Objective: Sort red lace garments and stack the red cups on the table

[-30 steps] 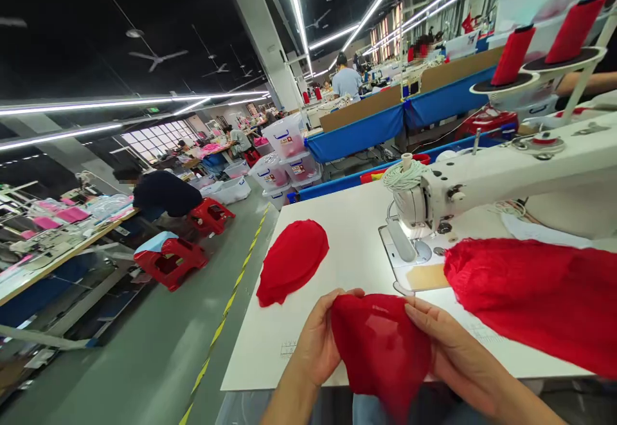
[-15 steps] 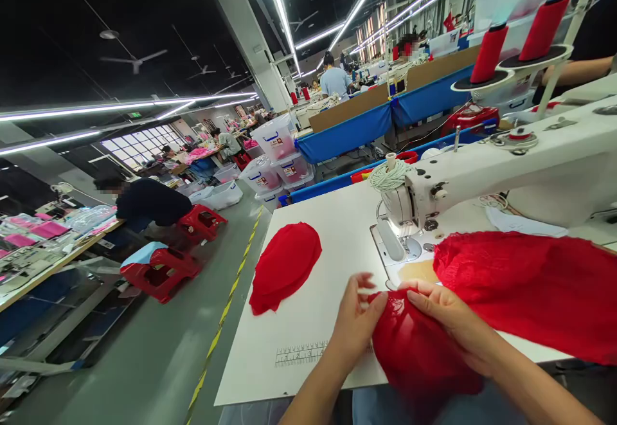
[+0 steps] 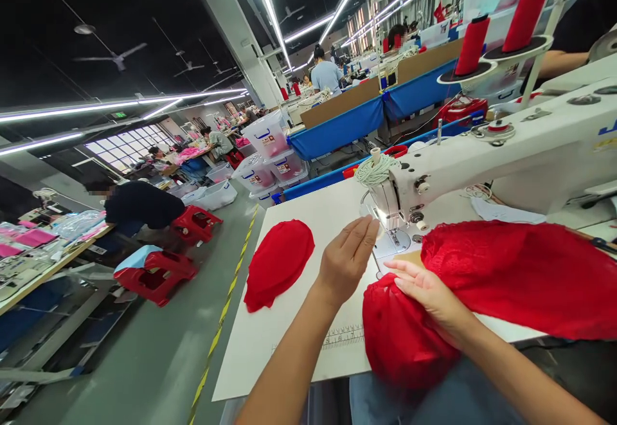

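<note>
My left hand (image 3: 349,254) is raised beside the head of a white sewing machine (image 3: 424,177). Its fingers are pressed together near the needle area; anything in them is too small to make out. My right hand (image 3: 431,293) grips the top of a gathered red fabric piece (image 3: 402,341), thumb over the cloth and fingers stretched toward the machine. That cloth hangs over the table's front edge above my lap. A long red fabric (image 3: 520,277) with a lacy end lies right of the needle. Flat on the white table (image 3: 289,341), at left, rests an oval red fabric piece (image 3: 279,264).
Two red thread cones (image 3: 472,45) stand on a holder behind the machine. A ruler (image 3: 342,335) is marked on the tabletop. Beyond the table are stacked clear bins (image 3: 267,135), red stools (image 3: 157,274) and a taped aisle. Several people sit at other tables.
My left hand has let go of the gathered red fabric and moved up to the machine head. My right hand still holds the cloth. The view has shifted slightly.
</note>
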Available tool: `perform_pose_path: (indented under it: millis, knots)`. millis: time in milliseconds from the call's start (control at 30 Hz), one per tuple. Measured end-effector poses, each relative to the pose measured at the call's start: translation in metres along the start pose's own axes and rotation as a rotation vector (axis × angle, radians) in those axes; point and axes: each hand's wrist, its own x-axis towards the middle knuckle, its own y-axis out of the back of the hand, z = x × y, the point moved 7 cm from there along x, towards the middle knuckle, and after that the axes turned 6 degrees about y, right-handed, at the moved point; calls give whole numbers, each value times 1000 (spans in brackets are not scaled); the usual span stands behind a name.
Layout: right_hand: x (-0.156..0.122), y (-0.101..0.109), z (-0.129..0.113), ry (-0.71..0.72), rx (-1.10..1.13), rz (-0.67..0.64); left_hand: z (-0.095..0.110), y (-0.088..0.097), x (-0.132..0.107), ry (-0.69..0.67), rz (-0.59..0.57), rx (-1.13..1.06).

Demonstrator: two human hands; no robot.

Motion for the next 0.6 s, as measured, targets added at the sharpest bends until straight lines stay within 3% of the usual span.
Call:
perform_pose_path:
  millis: [67, 133, 200, 233, 333, 400, 500, 600]
  knots:
    - [0, 0, -3, 8, -6, -2, -10, 1, -9, 176, 57, -86]
    - [-2, -2, -8, 3, -15, -14, -28, -5, -30, 521, 55, -206]
    - [-4, -3, -13, -11, -22, -27, -37, -21, -58, 828, -78, -312]
    - [-5, -4, -15, -17, -23, -33, -35, -28, -70, 908, -170, -352]
    - [-7, -5, -19, -28, -15, -43, -14, -42, -91, 990, -411, -584]
    - [-6, -7, -21, -35, 7, -44, -2, -45, -99, 1123, -475, -857]
    - [-8, -15, -20, -82, 51, -78, 6, -41, -102, 1330, -385, -1152]
    - [-12, -24, -17, -156, 76, -133, 8, -39, -99, 1392, -288, -1324]
